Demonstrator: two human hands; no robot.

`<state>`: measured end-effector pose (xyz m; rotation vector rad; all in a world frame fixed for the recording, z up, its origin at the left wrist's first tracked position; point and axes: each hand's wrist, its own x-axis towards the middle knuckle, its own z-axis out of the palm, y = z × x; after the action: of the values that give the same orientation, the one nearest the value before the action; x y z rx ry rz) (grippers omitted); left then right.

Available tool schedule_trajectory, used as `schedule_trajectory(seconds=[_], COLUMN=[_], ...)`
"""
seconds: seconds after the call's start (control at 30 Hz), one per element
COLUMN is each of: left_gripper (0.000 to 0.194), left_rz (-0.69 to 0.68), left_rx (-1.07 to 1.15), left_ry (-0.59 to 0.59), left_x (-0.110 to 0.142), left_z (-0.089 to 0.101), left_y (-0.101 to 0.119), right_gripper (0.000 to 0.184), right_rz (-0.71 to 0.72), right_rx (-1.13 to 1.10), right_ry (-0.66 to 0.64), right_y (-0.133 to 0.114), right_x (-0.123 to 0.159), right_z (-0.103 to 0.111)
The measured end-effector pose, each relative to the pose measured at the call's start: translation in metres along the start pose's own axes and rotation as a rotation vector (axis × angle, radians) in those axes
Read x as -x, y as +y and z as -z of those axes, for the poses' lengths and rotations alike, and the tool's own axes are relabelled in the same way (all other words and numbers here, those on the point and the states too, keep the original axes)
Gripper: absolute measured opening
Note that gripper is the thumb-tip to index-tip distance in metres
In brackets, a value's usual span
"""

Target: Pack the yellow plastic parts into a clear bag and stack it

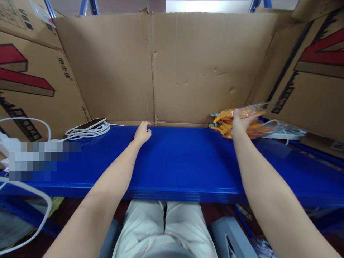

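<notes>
My right hand [240, 123] rests on top of a clear plastic bag of orange items [255, 122] at the back right of the blue shelf [174, 161]; its fingers lie over the bag, pressing or gripping it. My left hand [142, 132] hovers at the back middle of the shelf, close to the cardboard wall, fingers loosely curled and holding nothing.
Brown cardboard sheets [172, 68] wall in the back and both sides. A phone [90, 124] lies on a coiled white cable [88, 132] at the back left. White cables and a power strip [285, 134] lie behind the bag. My knees and a grey stool [231, 233] are below.
</notes>
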<state>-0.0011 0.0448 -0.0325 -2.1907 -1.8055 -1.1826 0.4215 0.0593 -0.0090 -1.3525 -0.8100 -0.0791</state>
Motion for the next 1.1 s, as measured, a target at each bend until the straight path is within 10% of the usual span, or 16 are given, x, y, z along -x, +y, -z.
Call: schedule_trajectory(seconds=[0.4,0.73,0.93,1.1], left_gripper=[0.031,0.033,0.032,0.028], left_rz=[0.003,-0.008,-0.002,-0.012], left_rx=[0.0,0.004,0.003,-0.024], left_ry=[-0.039,-0.065,-0.087,-0.139], left_x=[0.0,0.0,-0.001,-0.001], left_z=[0.0,-0.002,-0.003,-0.003], left_y=[0.001,0.0,0.0,0.002], right_gripper=[0.056,0.091,0.083,0.068], right_rz=[-0.084,-0.184,0.32,0.664], right_rx=[0.125,0.295,0.518,0.505], right_ry=[-0.01,-0.101,-0.083,-0.411], right_y=[-0.033,-0.054,-0.064,-0.049], right_x=[0.019,0.024,0.039,0.07], right_z=[0.024,0.017,0.017,-0.011])
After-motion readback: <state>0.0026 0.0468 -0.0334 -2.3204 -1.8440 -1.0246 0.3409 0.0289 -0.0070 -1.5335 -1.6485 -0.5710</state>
